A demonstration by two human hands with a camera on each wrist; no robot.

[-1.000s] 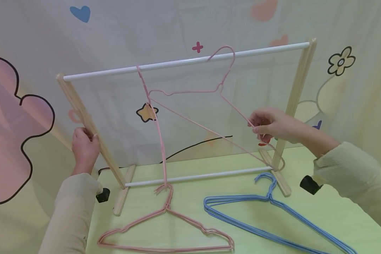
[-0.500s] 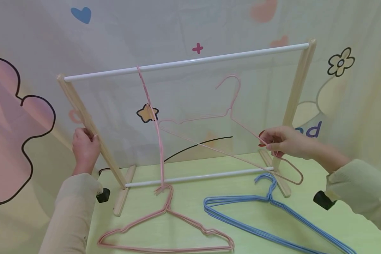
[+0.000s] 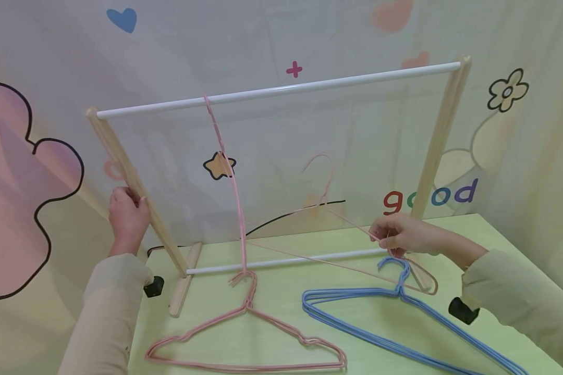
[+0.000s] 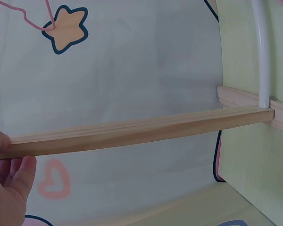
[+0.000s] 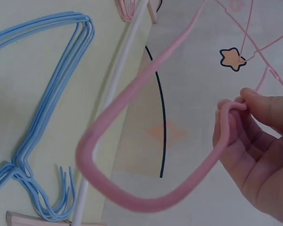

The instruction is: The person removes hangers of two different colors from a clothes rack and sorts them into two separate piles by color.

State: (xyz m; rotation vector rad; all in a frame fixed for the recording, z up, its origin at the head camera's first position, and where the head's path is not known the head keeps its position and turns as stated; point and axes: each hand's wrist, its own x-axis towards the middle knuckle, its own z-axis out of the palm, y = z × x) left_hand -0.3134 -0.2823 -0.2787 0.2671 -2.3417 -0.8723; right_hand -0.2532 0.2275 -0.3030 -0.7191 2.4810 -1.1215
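My left hand point(image 3: 129, 217) grips the left wooden post point(image 4: 132, 134) of a small rack, thumb on one side and fingers on the other. My right hand point(image 3: 405, 234) pinches a pink hanger point(image 5: 132, 96) at the notch of its right shoulder. That hanger is below the white top rail point(image 3: 281, 89), apart from it, with its hook point(image 3: 329, 172) uppermost. Another pink hanger point(image 3: 234, 192) hangs from the rail left of the middle, seen edge-on.
Several pink hangers point(image 3: 281, 327) lie stacked on the pale green table point(image 3: 281, 317) in front of the rack. Several blue hangers point(image 3: 356, 333) lie to their right. The rack's lower white rail point(image 3: 281, 262) crosses behind them. A patterned curtain point(image 3: 272, 47) hangs behind.
My right hand has lowered the pink hanger from beside the top rail down toward the table, first shifting right, then left. My left hand has stayed on the post.
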